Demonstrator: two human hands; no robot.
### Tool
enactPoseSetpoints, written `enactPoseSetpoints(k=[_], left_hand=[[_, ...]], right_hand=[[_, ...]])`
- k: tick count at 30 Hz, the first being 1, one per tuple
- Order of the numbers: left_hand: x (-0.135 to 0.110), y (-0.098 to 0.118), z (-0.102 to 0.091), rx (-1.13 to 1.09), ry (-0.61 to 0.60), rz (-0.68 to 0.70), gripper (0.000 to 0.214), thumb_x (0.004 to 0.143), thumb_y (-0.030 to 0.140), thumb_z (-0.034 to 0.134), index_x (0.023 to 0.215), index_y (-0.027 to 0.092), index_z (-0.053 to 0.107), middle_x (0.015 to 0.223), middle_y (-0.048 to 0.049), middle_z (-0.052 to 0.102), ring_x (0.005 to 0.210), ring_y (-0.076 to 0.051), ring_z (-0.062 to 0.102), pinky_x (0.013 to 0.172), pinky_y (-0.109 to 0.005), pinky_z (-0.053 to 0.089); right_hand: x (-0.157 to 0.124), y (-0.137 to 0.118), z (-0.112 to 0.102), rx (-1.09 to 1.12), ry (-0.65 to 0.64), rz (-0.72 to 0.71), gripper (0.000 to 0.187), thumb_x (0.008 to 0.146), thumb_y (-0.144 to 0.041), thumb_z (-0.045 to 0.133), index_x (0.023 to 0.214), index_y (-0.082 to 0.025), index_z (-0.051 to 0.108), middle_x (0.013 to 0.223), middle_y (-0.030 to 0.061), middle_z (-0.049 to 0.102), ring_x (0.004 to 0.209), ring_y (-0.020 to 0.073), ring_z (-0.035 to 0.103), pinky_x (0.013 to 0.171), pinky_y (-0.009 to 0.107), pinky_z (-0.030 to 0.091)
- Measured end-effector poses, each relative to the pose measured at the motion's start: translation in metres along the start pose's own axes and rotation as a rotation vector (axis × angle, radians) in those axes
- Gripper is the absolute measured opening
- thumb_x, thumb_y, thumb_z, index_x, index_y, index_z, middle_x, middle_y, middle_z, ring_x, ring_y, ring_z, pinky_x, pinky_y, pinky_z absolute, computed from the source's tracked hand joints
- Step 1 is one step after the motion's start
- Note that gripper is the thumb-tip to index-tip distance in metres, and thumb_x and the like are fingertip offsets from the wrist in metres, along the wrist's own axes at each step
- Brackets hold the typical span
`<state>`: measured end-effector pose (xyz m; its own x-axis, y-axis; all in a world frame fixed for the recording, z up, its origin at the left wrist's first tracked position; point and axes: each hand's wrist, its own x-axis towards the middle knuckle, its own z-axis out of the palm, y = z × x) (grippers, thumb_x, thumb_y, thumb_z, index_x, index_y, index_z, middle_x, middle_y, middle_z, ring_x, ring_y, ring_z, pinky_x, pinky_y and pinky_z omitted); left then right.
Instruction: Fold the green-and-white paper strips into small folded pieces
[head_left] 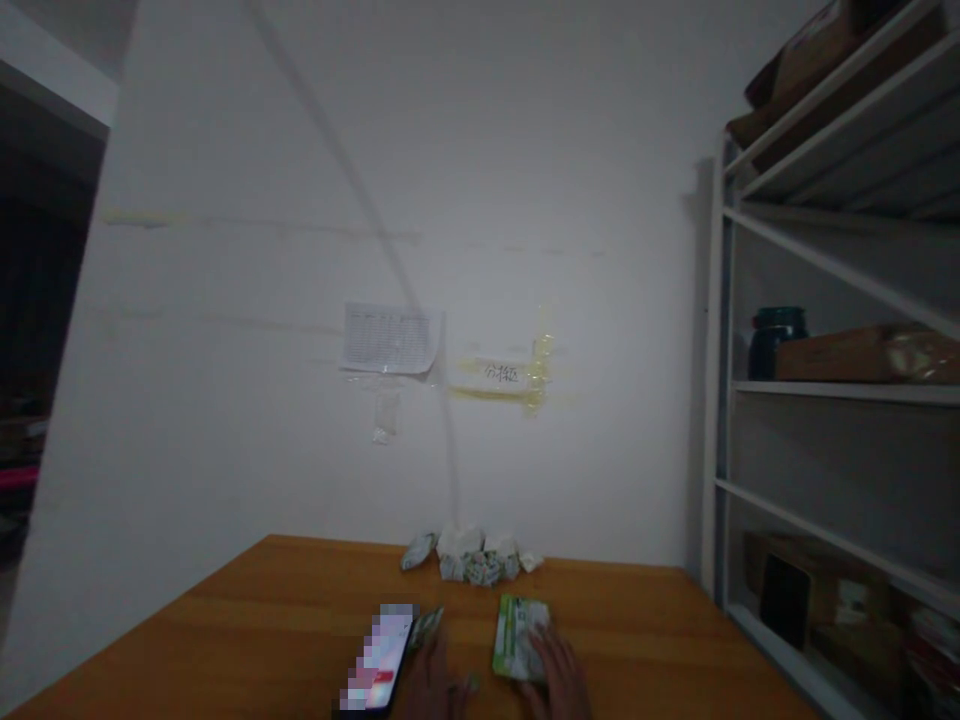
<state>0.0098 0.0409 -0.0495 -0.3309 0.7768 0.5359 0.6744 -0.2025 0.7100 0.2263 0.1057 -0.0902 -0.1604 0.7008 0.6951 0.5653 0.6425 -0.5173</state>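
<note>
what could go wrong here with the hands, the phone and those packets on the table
1. The phone lies at the near edge of the wooden table, right beside the left hand; a careless sweep might push it off.
2. The right hand rests on a green packet; pressing could crush or tear it.
3. The room is dim and blurred, so small packets in the pile by the wall could be misread or missed.

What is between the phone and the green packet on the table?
In the head view, the left hand and a small packet lie between the phone and green packet.
</note>
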Motion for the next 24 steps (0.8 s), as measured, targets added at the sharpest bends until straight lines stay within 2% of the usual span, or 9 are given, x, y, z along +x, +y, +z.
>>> enactPoseSetpoints(k=[2, 3, 5, 7, 11, 15, 18, 21, 24], left_hand=[[-0.001, -0.005, 0.008, 0.005, 0.053, 0.026, 0.045, 0.079, 0.042, 0.047, 0.112, 0.017, 0.064, 0.122, -0.0141, 0.061, 0.127, -0.035, 0.047, 0.107, -0.048, 0.038], [-0.003, -0.007, 0.012, 0.000, 0.058, 0.034, 0.046, 0.079, 0.039, 0.047, 0.115, 0.017, 0.062, 0.125, -0.0141, 0.059, 0.128, -0.034, 0.046, 0.107, -0.047, 0.039], [-0.007, -0.010, 0.021, -0.019, 0.099, 0.024, 0.045, 0.082, 0.034, 0.043, 0.120, 0.017, 0.059, 0.130, -0.0146, 0.056, 0.129, -0.032, 0.046, 0.107, -0.044, 0.039], [-0.012, -0.010, 0.027, -0.031, 0.105, 0.015, 0.045, 0.084, 0.032, 0.039, 0.121, 0.014, 0.056, 0.132, -0.0169, 0.053, 0.129, -0.030, 0.047, 0.108, -0.043, 0.039], [-0.018, -0.006, 0.025, -0.072, 0.007, -0.017, 0.047, 0.084, 0.034, 0.041, 0.124, 0.012, 0.053, 0.133, -0.0179, 0.051, 0.128, -0.029, 0.048, 0.107, -0.040, 0.040], [-0.021, 0.003, 0.015, -0.082, -0.073, -0.065, 0.049, 0.084, 0.034, 0.041, 0.126, 0.013, 0.051, 0.136, -0.0171, 0.050, 0.129, -0.027, 0.048, 0.108, -0.039, 0.039], [-0.024, 0.008, 0.012, -0.080, -0.130, -0.082, 0.050, 0.085, 0.035, 0.040, 0.128, 0.013, 0.051, 0.138, -0.0166, 0.049, 0.131, -0.026, 0.046, 0.109, -0.037, 0.038], [-0.026, 0.009, 0.014, -0.098, -0.145, -0.099, 0.049, 0.086, 0.033, 0.038, 0.130, 0.016, 0.049, 0.140, -0.0139, 0.048, 0.132, -0.024, 0.044, 0.110, -0.037, 0.037], [-0.027, 0.008, 0.014, -0.122, -0.181, -0.090, 0.050, 0.086, 0.034, 0.038, 0.130, 0.014, 0.049, 0.139, -0.0150, 0.048, 0.130, -0.023, 0.046, 0.111, -0.036, 0.036]], right_hand=[[0.006, 0.015, 0.008, -0.141, -0.088, -0.033, 0.051, 0.077, -0.038, 0.063, 0.126, -0.025, 0.062, 0.138, 0.0134, 0.053, 0.130, 0.0417, 0.042, 0.104, 0.060, 0.035], [0.008, 0.019, 0.013, -0.173, -0.159, -0.032, 0.053, 0.077, -0.034, 0.062, 0.130, -0.025, 0.059, 0.141, 0.0123, 0.049, 0.132, 0.0405, 0.040, 0.106, 0.061, 0.032], [0.011, 0.022, 0.020, -0.181, -0.286, -0.013, 0.053, 0.079, -0.025, 0.060, 0.131, -0.024, 0.057, 0.140, 0.0102, 0.050, 0.131, 0.0366, 0.043, 0.109, 0.059, 0.028], [0.013, 0.019, 0.024, -0.149, -0.328, 0.012, 0.048, 0.079, -0.019, 0.059, 0.127, -0.024, 0.062, 0.134, 0.0091, 0.056, 0.127, 0.0335, 0.049, 0.112, 0.054, 0.027], [0.014, 0.010, 0.022, -0.054, -0.243, 0.071, 0.035, 0.079, -0.017, 0.059, 0.112, -0.020, 0.072, 0.122, 0.0107, 0.066, 0.118, 0.0351, 0.057, 0.110, 0.052, 0.032], [0.007, 0.006, 0.012, 0.008, -0.269, 0.121, 0.039, 0.082, -0.014, 0.051, 0.116, -0.017, 0.070, 0.126, 0.0123, 0.063, 0.120, 0.0339, 0.056, 0.106, 0.050, 0.038], [0.004, 0.002, 0.005, 0.046, -0.212, 0.136, 0.037, 0.084, -0.019, 0.050, 0.114, -0.016, 0.071, 0.125, 0.0129, 0.064, 0.120, 0.0335, 0.056, 0.105, 0.049, 0.038], [0.006, -0.008, 0.000, 0.105, -0.165, 0.160, 0.033, 0.088, -0.025, 0.046, 0.101, -0.016, 0.075, 0.112, 0.0134, 0.072, 0.107, 0.0320, 0.064, 0.096, 0.046, 0.046], [0.011, -0.019, -0.005, 0.118, -0.163, 0.166, 0.032, 0.087, -0.026, 0.047, 0.085, -0.017, 0.077, 0.097, 0.0137, 0.075, 0.091, 0.0297, 0.069, 0.083, 0.038, 0.052]])
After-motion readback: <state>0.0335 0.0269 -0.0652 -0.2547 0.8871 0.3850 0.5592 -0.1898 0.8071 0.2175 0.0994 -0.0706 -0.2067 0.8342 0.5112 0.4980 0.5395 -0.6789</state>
